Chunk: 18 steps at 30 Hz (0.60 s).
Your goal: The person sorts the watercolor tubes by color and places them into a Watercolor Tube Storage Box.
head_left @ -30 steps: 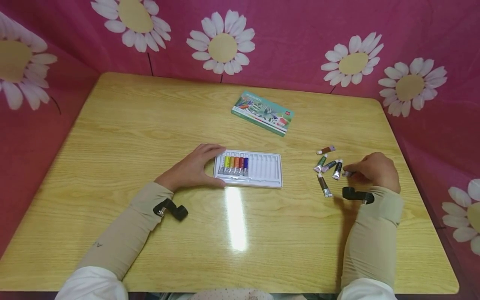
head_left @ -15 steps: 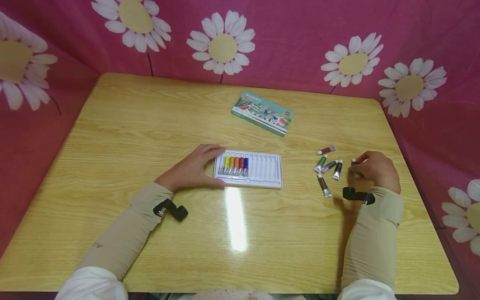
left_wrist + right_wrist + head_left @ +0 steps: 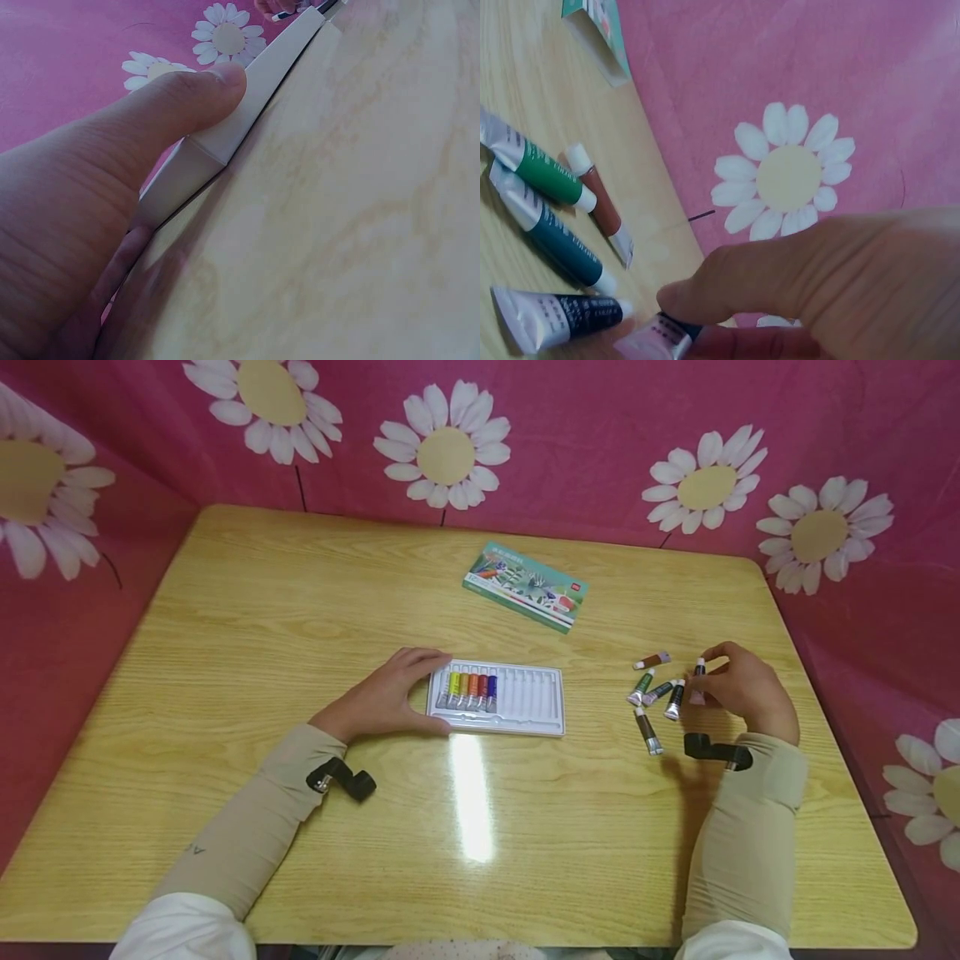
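My left hand (image 3: 382,697) grips the left end of a white plastic paint tray (image 3: 528,693), its thumb on the near side wall and its fingers at the far corner. Several small paint tubes (image 3: 472,687), yellow through red to blue, lie side by side in the tray's left half. At the right, my right hand (image 3: 756,693) pinches a dark paint tube (image 3: 699,670) between thumb and fingers, white cap pointing away from me. In the right wrist view, the thumb covers part of that tube (image 3: 660,337), and its silvery end sticks out.
Left of the right hand lie loose tubes: a green one (image 3: 547,169), a teal one (image 3: 562,244), a black one (image 3: 562,315), a reddish-brown one (image 3: 606,206) and a dark brown one (image 3: 648,732). A green printed box (image 3: 525,587) lies behind the tray.
My right hand has picked at the dark tube, turned it so its cap points away, and shifted it slightly away from me. The left hand and tray have stayed put.
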Available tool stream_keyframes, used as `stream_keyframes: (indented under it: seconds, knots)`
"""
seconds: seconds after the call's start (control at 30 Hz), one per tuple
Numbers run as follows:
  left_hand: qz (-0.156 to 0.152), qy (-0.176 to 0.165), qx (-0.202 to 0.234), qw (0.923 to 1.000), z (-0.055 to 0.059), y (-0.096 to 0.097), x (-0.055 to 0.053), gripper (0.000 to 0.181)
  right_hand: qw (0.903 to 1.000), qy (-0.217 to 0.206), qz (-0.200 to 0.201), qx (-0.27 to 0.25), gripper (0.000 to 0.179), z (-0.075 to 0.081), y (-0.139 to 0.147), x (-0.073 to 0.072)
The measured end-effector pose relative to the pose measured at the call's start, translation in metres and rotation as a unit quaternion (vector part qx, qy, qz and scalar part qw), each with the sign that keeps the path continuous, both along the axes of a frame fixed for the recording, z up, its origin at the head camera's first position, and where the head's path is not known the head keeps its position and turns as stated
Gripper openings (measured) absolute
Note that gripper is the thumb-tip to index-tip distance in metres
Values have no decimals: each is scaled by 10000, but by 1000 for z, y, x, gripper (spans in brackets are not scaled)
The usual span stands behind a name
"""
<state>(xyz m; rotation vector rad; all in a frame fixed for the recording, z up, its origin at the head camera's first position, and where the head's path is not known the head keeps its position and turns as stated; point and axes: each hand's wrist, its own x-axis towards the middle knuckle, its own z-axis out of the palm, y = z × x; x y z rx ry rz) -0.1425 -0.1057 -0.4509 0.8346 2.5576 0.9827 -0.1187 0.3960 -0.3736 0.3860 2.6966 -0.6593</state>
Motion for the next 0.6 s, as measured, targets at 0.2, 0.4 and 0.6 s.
stream_keyframes:
  seconds: [0.2,0.4,0.6]
  knots:
    - [-16,-1,-4,10000,1,0,0,112,9997,42,65,-213,63,3,-7,-1]
    - [-4,-26,14,10000,0,0,0,112,9995,46,140,-264,59,3,-9,0]
    - [8,-55,41,10000,0,0,0,111,9992,218,229,-242,58,3,-15,0]
